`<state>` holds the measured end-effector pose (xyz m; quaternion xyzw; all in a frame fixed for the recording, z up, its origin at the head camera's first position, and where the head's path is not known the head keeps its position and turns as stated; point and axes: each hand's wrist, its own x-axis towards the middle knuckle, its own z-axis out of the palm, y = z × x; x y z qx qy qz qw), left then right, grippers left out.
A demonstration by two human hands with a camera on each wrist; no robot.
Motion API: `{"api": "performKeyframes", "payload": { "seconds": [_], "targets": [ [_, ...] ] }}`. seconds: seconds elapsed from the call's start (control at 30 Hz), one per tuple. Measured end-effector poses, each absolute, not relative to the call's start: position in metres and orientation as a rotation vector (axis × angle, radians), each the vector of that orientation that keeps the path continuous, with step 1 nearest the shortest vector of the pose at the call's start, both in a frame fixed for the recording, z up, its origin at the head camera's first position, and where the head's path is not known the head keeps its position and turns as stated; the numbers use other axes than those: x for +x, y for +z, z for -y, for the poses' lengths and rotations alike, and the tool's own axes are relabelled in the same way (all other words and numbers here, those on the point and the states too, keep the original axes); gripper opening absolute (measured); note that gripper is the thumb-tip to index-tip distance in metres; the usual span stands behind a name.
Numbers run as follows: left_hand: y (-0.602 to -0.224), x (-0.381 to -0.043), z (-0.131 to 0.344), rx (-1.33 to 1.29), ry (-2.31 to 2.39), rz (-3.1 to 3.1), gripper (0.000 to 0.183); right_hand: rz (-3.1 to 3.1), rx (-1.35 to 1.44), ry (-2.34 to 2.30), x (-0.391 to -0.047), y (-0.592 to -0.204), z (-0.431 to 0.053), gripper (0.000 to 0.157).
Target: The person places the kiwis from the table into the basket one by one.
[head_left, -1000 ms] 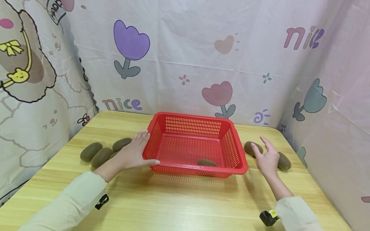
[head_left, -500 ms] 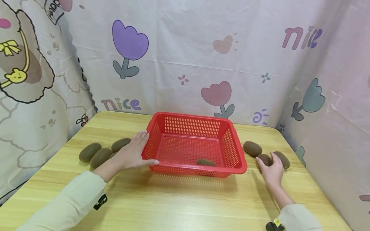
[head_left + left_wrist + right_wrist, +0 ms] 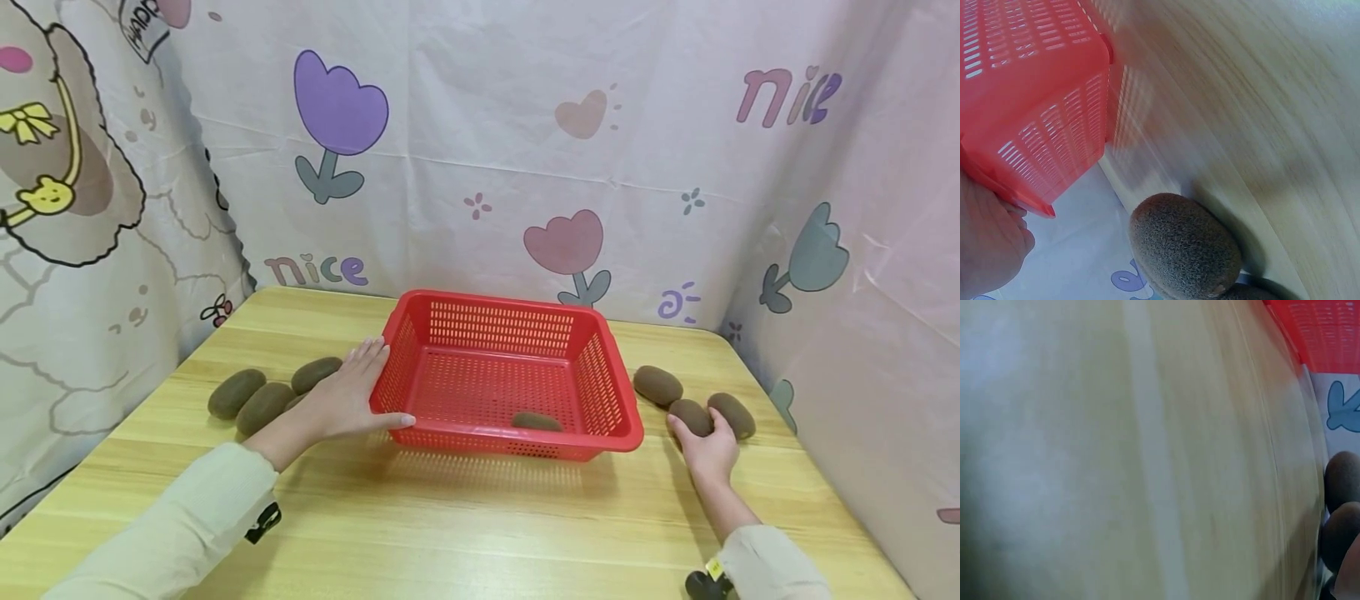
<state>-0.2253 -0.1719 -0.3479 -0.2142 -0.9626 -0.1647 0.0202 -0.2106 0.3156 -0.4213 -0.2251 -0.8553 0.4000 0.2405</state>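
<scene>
The cloth [image 3: 465, 150] behind the perforated red plastic basket [image 3: 487, 375] reads "nice" twice. Right of the basket, the right hand [image 3: 708, 454] pinches a fuzzy, oval kiwi [image 3: 691, 416]; the left hand [image 3: 348, 404] – spread wide – rests on the basket's left rim. Another kiwi [image 3: 537, 422] lies inside.

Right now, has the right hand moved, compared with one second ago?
Yes. Judged against the wooden table in the head view, the right hand is now lower and slightly farther right. It grips the middle kiwi on that side.
</scene>
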Motion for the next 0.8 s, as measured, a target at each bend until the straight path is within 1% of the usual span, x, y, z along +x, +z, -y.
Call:
{"api": "performKeyframes", "payload": {
  "seconds": [0.43, 0.8],
  "targets": [
    [-0.3478, -0.2251, 0.1723, -0.665, -0.521, 2.987, 0.113, 2.366, -0.674, 1.117, -0.2107, -0.4225, -0.3206, 0.061],
    [-0.3482, -0.2265, 0.1716, -0.678, -0.492, 2.971, 0.112, 2.391, -0.729, 1.165, -0.2086, -0.4202, -0.3259, 0.063]
  ]
}}
